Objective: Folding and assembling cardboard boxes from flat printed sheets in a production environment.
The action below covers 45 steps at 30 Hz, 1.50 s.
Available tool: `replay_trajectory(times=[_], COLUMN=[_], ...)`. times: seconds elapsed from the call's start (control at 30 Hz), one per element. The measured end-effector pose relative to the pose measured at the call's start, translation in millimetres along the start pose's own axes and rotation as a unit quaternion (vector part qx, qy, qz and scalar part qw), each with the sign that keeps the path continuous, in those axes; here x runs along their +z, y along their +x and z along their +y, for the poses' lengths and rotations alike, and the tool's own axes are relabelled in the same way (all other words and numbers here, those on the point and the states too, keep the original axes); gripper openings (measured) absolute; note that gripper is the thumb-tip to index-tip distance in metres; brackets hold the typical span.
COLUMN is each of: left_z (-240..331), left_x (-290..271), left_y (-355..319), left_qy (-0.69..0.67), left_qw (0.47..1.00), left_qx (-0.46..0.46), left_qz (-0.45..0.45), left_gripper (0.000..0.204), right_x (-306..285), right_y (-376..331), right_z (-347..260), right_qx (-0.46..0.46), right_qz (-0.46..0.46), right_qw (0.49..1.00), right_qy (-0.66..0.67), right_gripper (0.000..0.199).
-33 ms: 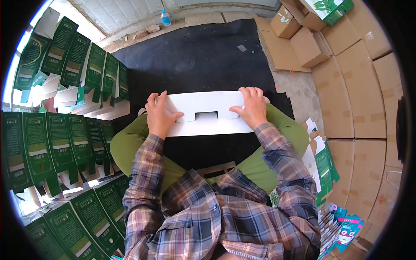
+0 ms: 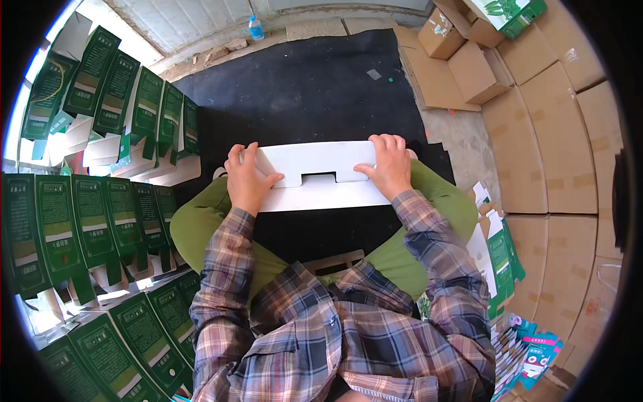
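Note:
Between my knees is a white cardboard box [image 2: 315, 197], its pale folded flaps facing up, with a dark rectangular notch at the middle of one flap. My left hand [image 2: 248, 177] grips its left end, thumb on the flap and fingers over the far edge. At the right end my right hand [image 2: 388, 164] grips it the same way, thumb pressed on the white flap. The box's underside and far side are hidden from view.
Rows of green printed cartons [image 2: 90, 221] stand stacked at the left. Brown cardboard boxes [image 2: 516, 154] wall the right side. A black mat [image 2: 295, 87] covers the floor ahead, with a blue-capped bottle [image 2: 256, 28] beyond it. Flattened green cartons [image 2: 499, 261] lie by my right knee.

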<state>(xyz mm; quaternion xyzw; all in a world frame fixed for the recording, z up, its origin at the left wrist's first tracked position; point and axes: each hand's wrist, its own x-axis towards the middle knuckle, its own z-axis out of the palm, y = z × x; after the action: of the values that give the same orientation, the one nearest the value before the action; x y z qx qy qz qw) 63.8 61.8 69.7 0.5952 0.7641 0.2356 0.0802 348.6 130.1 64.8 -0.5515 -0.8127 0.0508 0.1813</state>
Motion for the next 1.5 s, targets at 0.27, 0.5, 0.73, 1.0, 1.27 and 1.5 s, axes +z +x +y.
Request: replay_trajectory(times=[0.27,0.5,0.73,1.0,1.27,1.5], left_z=[-35,-128,-117,-100,-124,-140], left_x=[8,56,4,3,35,50], left_y=[-3,-10,-17,-27,-40,-45], left_qy=[-0.014,-0.539,-0.567,-0.614,-0.539,-0.419], left_qw=[0.995,0.697,0.705,0.710,0.723,0.812], left_qx=[0.050,-0.411,-0.351,-0.304,-0.378,-0.342], left_qz=[0.085,-0.233,-0.241,-0.162,-0.209,-0.221], left_gripper=[0.050,0.068,0.057,0.048,0.038,0.034], right_x=[10,94,37,-3,69,78], right_y=[4,-35,-5,-3,-42,-35], right_z=[29,126,75,59,102,110], right_qx=[0.076,0.384,0.337,0.396,0.404,0.493], right_qz=[-0.008,-0.278,-0.267,-0.064,-0.189,-0.398], right_qw=[0.979,0.812,0.784,0.713,0.719,0.705], right_qy=[0.188,0.340,0.448,0.575,0.533,0.321], right_gripper=[0.043,0.069,0.060,0.035,0.032,0.039])
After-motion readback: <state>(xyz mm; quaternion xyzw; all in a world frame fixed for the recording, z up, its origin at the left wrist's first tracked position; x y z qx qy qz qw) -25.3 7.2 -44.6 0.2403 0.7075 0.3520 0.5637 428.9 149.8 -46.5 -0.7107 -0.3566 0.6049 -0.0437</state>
